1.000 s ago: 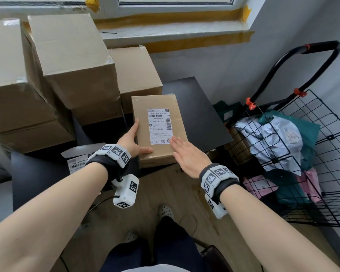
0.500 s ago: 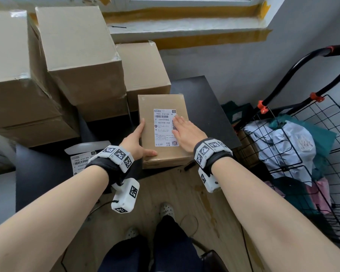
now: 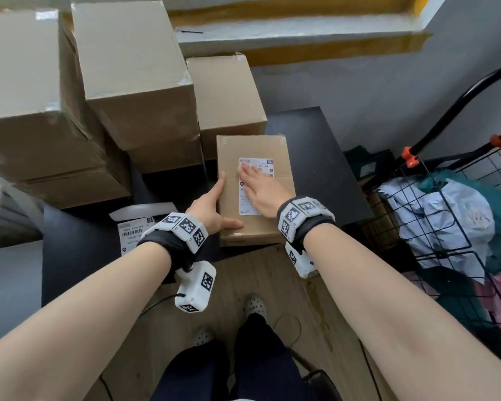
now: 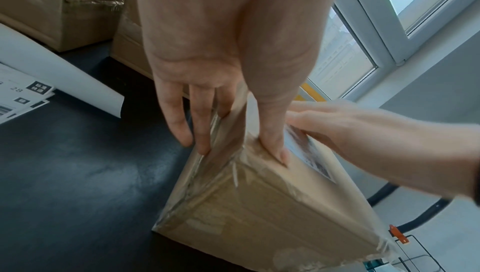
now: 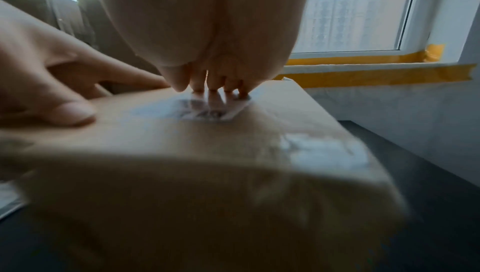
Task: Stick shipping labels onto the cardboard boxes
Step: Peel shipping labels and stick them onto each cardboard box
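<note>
- Black flat-topped table (image 3: 324, 157): bears every box listed below.
- Stack of large brown cardboard cartons (image 3: 133, 82): on the table, left of and behind the small box; clear tape on the seams.
- Black wire-mesh trolley (image 3: 457, 227): right of the table, with orange clips on its frame and white and teal plastic mail bags (image 3: 446, 224) inside.
- Small oblong brown cardboard box (image 3: 281, 157): flat at the near edge of the table, just in front of the cartons, sealed with clear tape.
- White printed shipping label (image 3: 268, 163): on the top face of the small box, partly covered by the right hand.
- Loose sheet of white printed labels (image 3: 130, 230): on the table, left of the small box, with a curled white backing sheet (image 3: 141, 209) just behind it.
- Left hand (image 3: 211, 204): grips the small box at its near left corner, thumb on the top face, fingers (image 4: 200, 128) down the left side.
- Right hand (image 3: 262, 188): laid flat on the label, straight fingers pressing it onto the small box.
</note>
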Tool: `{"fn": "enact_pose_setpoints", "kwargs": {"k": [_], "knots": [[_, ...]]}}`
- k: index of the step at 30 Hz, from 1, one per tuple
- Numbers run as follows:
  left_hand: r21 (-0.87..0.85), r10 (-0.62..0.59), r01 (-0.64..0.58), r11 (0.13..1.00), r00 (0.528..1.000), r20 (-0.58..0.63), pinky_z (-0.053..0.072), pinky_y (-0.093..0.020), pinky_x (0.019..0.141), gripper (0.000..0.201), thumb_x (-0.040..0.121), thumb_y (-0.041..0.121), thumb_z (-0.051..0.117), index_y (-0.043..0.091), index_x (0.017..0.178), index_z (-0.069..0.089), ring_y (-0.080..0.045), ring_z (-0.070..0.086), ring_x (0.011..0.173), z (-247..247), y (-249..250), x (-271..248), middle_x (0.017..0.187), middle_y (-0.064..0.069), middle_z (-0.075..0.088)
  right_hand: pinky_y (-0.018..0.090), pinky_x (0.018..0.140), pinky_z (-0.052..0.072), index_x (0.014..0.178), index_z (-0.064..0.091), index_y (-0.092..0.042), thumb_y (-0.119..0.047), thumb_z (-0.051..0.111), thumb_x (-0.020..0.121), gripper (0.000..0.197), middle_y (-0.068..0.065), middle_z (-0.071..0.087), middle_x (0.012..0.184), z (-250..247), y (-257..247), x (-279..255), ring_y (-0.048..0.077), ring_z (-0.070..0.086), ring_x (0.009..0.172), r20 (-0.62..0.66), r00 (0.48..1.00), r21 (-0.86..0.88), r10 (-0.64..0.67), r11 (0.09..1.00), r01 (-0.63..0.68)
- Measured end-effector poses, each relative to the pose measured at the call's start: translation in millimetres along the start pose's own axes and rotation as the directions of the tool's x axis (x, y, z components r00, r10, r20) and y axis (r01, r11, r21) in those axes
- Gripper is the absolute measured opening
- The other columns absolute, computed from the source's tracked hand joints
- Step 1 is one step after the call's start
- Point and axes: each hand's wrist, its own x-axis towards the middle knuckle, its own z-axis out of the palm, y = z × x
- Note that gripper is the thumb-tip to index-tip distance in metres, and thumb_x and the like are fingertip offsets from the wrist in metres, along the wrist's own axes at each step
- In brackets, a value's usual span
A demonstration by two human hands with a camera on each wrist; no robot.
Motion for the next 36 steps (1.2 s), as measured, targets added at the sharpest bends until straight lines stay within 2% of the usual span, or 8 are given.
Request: {"fn": "enact_pose_setpoints", "kwargs": {"k": [9,14,18,22,26,29,33,36], "knots": [[-0.043,0.036,-0.037,0.998,0.999,-0.031,0.034,-0.035,0.112,0.121,0.065,0.022,0.084,0.036,0.149,-0.001,-0.017,0.041,0.134,1,2,-5,0.147,0.001,0.040,0.024,0.117,-0.001,0.150,0.017,-0.018,-0.025,0.027,0.103,0.049,-0.001,0.009,0.160,43,0,-66,0.015,0.004,0.148,-0.052,0.995,0.053,-0.086,0.995,0.089],[-0.139,-0.040,0.030,0.990,0.997,-0.064,0.030,-0.037,0.114,0.126,0.064,0.018,0.085,0.028,0.150,-0.007,-0.018,0.040,0.135,5,3,-11,0.147,-0.001,0.041,0.020,0.115,-0.004,0.150,0.014,-0.016,-0.024,0.025,0.103,0.049,-0.002,0.008,0.160,39,29,-100,0.013,0.005,0.148,-0.086,0.996,-0.055,0.008,0.998,-0.013],[-0.179,-0.067,0.048,0.983,0.993,-0.098,0.041,-0.039,0.107,0.101,0.063,0.017,0.086,0.014,0.146,0.027,-0.022,0.051,0.125,7,5,-17,0.138,-0.006,0.051,0.026,0.118,0.006,0.150,0.014,-0.019,-0.028,0.029,0.103,0.050,-0.006,0.007,0.160,34,31,-111,0.010,0.006,0.147,-0.101,0.983,0.122,0.151,0.983,-0.138],[-0.397,-0.138,0.108,0.911,0.989,-0.047,0.053,-0.049,0.089,0.082,0.067,0.001,0.080,0.011,0.138,0.040,-0.029,0.059,0.110,4,2,-24,0.118,-0.012,0.059,0.032,0.118,0.020,0.149,0.022,-0.020,-0.021,0.050,0.096,0.060,-0.005,0.017,0.158,35,30,-106,0.014,0.024,0.143,-0.143,0.912,0.557,0.384,0.793,-0.246],[-0.526,-0.171,0.136,0.840,0.985,-0.018,0.052,-0.048,0.088,0.070,0.073,-0.011,0.071,0.011,0.134,0.045,-0.034,0.058,0.113,4,-2,-28,0.124,-0.018,0.057,0.031,0.114,0.030,0.148,0.021,-0.008,-0.001,0.054,0.091,0.066,0.003,0.036,0.150,37,28,-102,0.016,0.038,0.136,-0.108,0.882,0.828,0.459,0.532,-0.175],[-0.533,-0.127,0.109,0.839,0.992,0.003,0.050,-0.046,0.091,0.067,0.076,-0.016,0.064,0.010,0.135,0.045,-0.031,0.058,0.112,6,7,-27,0.119,-0.015,0.059,0.024,0.107,0.036,0.143,0.034,-0.005,0.010,0.047,0.090,0.057,0.002,0.048,0.138,31,30,-105,0.009,0.046,0.122,-0.117,0.873,0.880,0.474,0.458,-0.130],[-0.527,-0.062,0.069,0.847,0.998,0.031,0.050,-0.042,0.090,0.064,0.078,-0.018,0.060,0.008,0.134,0.046,-0.027,0.058,0.106,7,30,-18,0.113,-0.011,0.060,0.037,0.110,0.038,0.139,0.043,-0.007,0.018,0.043,0.086,0.058,0.004,0.053,0.134,21,50,-108,0.012,0.049,0.121,-0.134,0.839,0.929,0.528,0.362,-0.079],[-0.555,-0.035,0.050,0.830,0.999,0.039,0.055,-0.034,0.078,0.064,0.077,-0.018,0.062,0.007,0.134,0.046,-0.025,0.058,0.106,16,50,-4,0.118,-0.013,0.060,0.041,0.110,0.039,0.138,0.045,-0.009,0.017,0.046,0.085,0.059,0.005,0.054,0.137,3,80,-107,0.016,0.049,0.126,-0.127,0.829,0.933,0.545,0.350,-0.087]]}}
